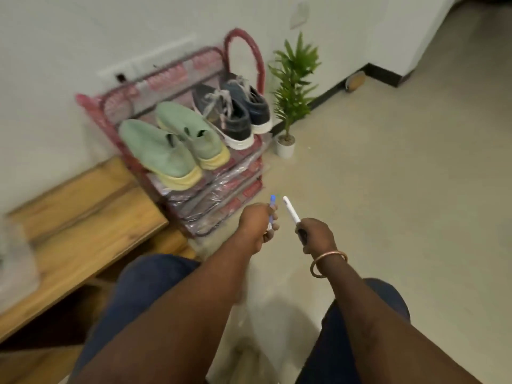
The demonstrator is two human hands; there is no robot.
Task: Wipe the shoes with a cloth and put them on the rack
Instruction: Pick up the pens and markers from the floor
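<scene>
Blurred and cropped
A pale bundle (15,261) is cut off at left; lower shelves of the rack (235,191) are smeared

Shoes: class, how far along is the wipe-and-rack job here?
Done: the green pair and dark pair sit on the rack, top shelf. In hand: the left hand grips a blue-tipped stick, the right hand a white stick. Left: no unracked shoes show; wiping unverifiable.
</scene>
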